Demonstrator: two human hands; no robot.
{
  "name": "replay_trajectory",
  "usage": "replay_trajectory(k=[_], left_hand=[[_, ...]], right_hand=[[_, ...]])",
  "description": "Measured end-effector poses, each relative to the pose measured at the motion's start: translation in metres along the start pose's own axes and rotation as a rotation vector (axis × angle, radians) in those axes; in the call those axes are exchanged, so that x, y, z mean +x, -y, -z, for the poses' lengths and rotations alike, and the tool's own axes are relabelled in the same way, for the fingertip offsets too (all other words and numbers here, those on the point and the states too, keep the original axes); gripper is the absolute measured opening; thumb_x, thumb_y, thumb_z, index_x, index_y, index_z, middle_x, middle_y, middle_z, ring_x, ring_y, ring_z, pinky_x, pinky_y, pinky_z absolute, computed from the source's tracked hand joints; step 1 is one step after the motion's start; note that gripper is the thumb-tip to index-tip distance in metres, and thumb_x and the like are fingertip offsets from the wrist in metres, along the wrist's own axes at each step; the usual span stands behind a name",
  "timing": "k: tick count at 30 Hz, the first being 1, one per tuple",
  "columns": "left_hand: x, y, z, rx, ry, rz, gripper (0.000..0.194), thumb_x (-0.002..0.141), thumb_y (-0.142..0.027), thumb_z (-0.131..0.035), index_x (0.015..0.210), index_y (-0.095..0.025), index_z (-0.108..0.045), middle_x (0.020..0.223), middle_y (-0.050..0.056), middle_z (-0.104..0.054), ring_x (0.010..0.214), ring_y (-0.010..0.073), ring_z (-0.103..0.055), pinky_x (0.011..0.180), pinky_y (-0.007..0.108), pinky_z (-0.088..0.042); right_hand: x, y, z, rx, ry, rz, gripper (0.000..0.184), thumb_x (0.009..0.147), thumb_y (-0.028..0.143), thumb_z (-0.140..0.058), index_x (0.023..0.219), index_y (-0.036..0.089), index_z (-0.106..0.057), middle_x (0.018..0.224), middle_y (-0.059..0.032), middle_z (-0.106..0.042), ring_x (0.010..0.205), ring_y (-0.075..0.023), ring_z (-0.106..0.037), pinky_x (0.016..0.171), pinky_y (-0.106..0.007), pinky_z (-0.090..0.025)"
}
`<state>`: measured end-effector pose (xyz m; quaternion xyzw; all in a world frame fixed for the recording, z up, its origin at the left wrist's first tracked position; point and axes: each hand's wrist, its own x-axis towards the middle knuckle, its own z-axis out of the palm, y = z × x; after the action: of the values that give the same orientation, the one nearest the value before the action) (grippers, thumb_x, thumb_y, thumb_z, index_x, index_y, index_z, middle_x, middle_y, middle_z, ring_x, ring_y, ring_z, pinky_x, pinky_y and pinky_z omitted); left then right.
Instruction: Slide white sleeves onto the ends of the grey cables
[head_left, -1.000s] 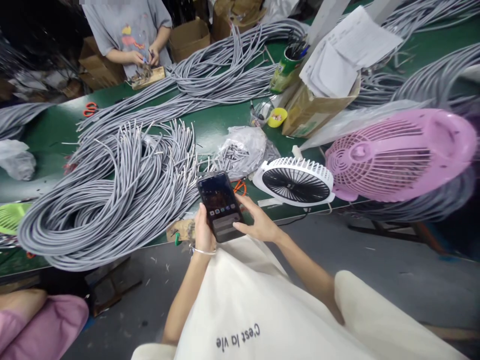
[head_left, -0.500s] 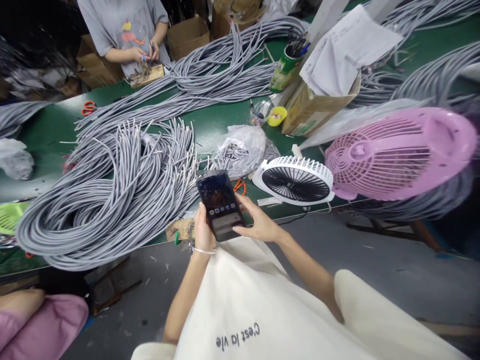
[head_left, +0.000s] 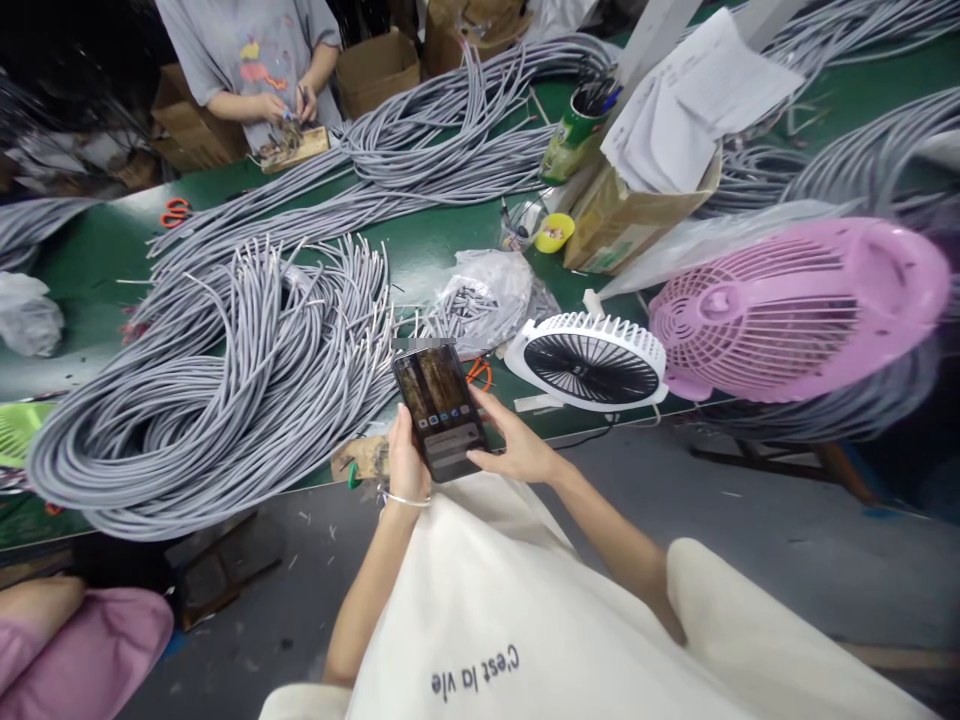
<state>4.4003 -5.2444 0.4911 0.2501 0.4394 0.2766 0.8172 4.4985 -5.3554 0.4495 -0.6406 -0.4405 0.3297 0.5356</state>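
Observation:
A black smartphone (head_left: 440,409) with a lit screen is held upright over the front edge of the green table (head_left: 420,255). My left hand (head_left: 405,462) grips its lower left side, a thin bracelet on the wrist. My right hand (head_left: 516,445) cups the phone's right edge, thumb resting on the lower screen. Both hands hover just above my lap, which is covered by a cream cloth bag (head_left: 525,610) with printed lettering.
A big coil of grey cables (head_left: 225,370) fills the table's left. A small white fan (head_left: 589,362) and a pink fan (head_left: 795,305) lie at right. Orange scissors (head_left: 480,373), a plastic bag of parts (head_left: 487,295) and a cardboard box (head_left: 637,215) sit nearby. Another person (head_left: 255,60) works at the far side.
The phone screen has brightened and shows a different picture. Both hands have stayed in place around the phone.

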Motion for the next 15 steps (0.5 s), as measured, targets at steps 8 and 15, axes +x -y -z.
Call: replay_trajectory(k=[8, 15], left_hand=[[-0.0001, -0.0003, 0.0002, 0.014, -0.002, -0.018, 0.034, 0.071, -0.046, -0.068, 0.086, -0.015, -0.071, 0.093, 0.007, -0.073, 0.102, 0.0252, -0.063, 0.095, 0.039, -0.046], [-0.002, -0.0014, 0.0009, -0.03, -0.008, 0.012, 0.031, 0.073, -0.044, -0.067, 0.085, -0.016, -0.071, 0.089, 0.006, -0.073, 0.101, 0.0252, -0.064, 0.094, 0.039, -0.047]], right_hand=[[0.0018, 0.0015, 0.0001, -0.007, 0.004, 0.004, 0.081, 0.075, 0.039, -0.062, 0.145, 0.018, -0.026, 0.144, -0.0144, -0.036, 0.126, -0.0287, -0.042, 0.096, -0.043, -0.044], [0.0048, 0.005, -0.0037, 0.006, -0.045, -0.012, 0.074, 0.077, 0.038, -0.058, 0.142, 0.017, -0.032, 0.138, -0.0136, -0.043, 0.121, -0.0277, -0.047, 0.09, -0.04, -0.048]])
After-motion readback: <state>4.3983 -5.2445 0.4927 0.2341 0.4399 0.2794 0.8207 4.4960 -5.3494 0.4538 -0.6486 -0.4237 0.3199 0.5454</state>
